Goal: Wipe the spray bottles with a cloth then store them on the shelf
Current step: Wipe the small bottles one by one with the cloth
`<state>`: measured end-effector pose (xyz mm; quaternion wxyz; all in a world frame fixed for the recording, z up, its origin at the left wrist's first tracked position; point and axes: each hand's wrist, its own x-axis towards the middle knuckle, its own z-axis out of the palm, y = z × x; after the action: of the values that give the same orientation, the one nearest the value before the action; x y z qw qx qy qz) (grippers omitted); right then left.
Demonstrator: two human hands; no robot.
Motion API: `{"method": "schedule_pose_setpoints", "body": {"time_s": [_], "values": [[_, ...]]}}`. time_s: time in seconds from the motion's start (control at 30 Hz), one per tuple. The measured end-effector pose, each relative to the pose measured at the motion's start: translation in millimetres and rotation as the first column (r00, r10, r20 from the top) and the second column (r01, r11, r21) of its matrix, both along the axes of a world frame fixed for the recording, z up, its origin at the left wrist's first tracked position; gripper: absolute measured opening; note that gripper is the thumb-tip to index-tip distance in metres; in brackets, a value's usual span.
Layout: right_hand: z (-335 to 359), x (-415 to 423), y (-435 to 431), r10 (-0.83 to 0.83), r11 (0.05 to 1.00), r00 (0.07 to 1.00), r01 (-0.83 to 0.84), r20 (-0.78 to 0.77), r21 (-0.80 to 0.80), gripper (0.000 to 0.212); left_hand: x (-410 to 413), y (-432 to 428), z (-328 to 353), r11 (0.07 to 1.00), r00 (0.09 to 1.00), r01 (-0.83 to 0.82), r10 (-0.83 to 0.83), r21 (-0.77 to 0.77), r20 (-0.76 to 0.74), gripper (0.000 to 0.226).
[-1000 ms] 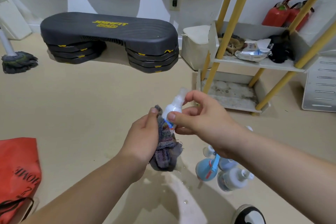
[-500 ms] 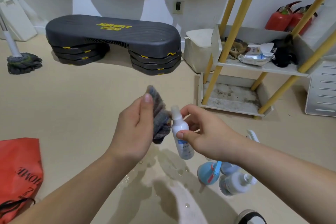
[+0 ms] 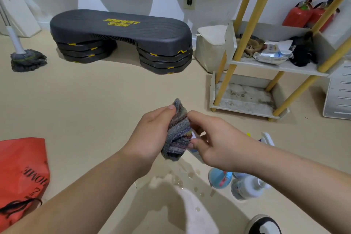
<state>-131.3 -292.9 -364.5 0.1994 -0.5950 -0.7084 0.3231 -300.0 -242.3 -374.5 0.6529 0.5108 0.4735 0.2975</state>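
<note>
Spray bottle [image 3: 194, 151] sits between both hands, nearly swallowed by cloth [image 3: 177, 135]; long axis unreadable (only a white-blue sliver shows). Left hand [image 3: 152, 135] grips the cloth round it, right hand [image 3: 218, 144] pinches its lower end. Shelf [image 3: 243, 110] lies at 1 o'clock, right hand nearer. Other bottles [image 3: 247, 188] on the floor at 5 o'clock.

Striped grey cloth [image 3: 177, 135] around small bottle [image 3: 194, 137]
</note>
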Motion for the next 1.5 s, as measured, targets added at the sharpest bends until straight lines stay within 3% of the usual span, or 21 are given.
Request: {"method": "schedule_pose_setpoints", "body": {"time_s": [0.1, 0.23, 0.3, 0.47, 0.57, 0.7, 0.83, 1.03, 1.13, 1.23, 1.3, 1.37, 1.47, 1.5], "values": [[0.3, 4.8, 1.2, -0.001, 0.999, 1.0, 0.001, -0.021, -0.038, 0.027, -3.9, 7.1, -4.0, 0.993, 0.996, 0.017, -0.006, -0.121, 0.09, 0.041], [1.5, 3.9, 5.0, -0.068, 0.992, 0.992, 0.056, -0.11, -0.112, 0.022, -8.6, 15.0, -11.6, 0.983, 0.997, -0.072, 0.07, -0.168, -0.021, 0.04], [2.5, 2.7, 7.8, -0.114, 0.981, 0.98, 0.085, -0.162, -0.174, 0.021, -7.6, 17.6, -10.9, 0.951, 0.982, -0.14, 0.17, -0.276, 0.085, 0.041], [-0.6, 12.0, 10.7, -0.29, 0.932, 0.939, 0.232, -0.186, -0.278, 0.016, -12.7, 35.2, 3.8, 0.879, 0.829, -0.31, 0.436, -0.362, 0.349, 0.051], [-0.9, 15.3, 9.0, -0.352, 0.906, 0.922, 0.293, -0.162, -0.305, 0.014, -18.1, 41.3, 9.1, 0.825, 0.755, -0.432, 0.552, -0.364, 0.355, 0.045], [3.2, 7.9, 8.3, -0.23, 0.959, 0.958, 0.194, -0.169, -0.207, 0.02, 5.1, 12.1, 11.3, 0.914, 0.879, -0.256, 0.356, -0.315, 0.318, 0.051], [1.6, -0.9, 8.7, -0.021, 0.998, 0.998, 0.018, -0.051, -0.06, 0.035, 18.5, -8.6, 2.1, 0.964, 0.954, -0.121, 0.178, -0.236, 0.24, 0.04], [-0.9, 5.0, 6.9, -0.042, 0.998, 0.999, 0.04, -0.035, -0.046, 0.032, 10.7, -2.8, -3.3, 0.992, 0.991, -0.043, 0.057, -0.115, 0.123, 0.044], [2.0, 7.8, 7.9, -0.059, 0.995, 0.998, 0.059, -0.007, -0.076, 0.026, 6.2, 3.0, -8.0, 0.986, 0.989, -0.126, 0.134, -0.113, 0.068, 0.045], [4.8, 9.6, 11.9, -0.199, 0.972, 0.961, 0.168, -0.193, -0.166, 0.021, -1.8, 12.3, -13.8, 0.92, 0.932, -0.276, 0.326, -0.277, 0.155, 0.038], [3.4, 9.8, 14.4, -0.305, 0.944, 0.891, 0.235, -0.336, -0.233, 0.018, -3.9, 13.4, -11.6, 0.905, 0.908, -0.216, 0.325, -0.367, 0.265, 0.033], [-0.6, 9.2, 15.1, -0.36, 0.923, 0.844, 0.261, -0.399, -0.282, 0.018, -0.2, 5.8, -10.8, 0.946, 0.951, -0.129, 0.203, -0.299, 0.233, 0.036], [-2.7, 3.7, 14.9, -0.4, 0.911, 0.788, 0.286, -0.469, -0.297, 0.016, 14.4, -15.3, -18.7, 0.997, 0.999, -0.015, 0.017, -0.077, 0.035, 0.037], [-2.0, 2.4, 14.5, -0.412, 0.907, 0.764, 0.296, -0.496, -0.298, 0.017, 17.4, -20.9, -22.2, 0.997, 0.999, 0.009, -0.007, -0.078, 0.037, 0.037]]}}
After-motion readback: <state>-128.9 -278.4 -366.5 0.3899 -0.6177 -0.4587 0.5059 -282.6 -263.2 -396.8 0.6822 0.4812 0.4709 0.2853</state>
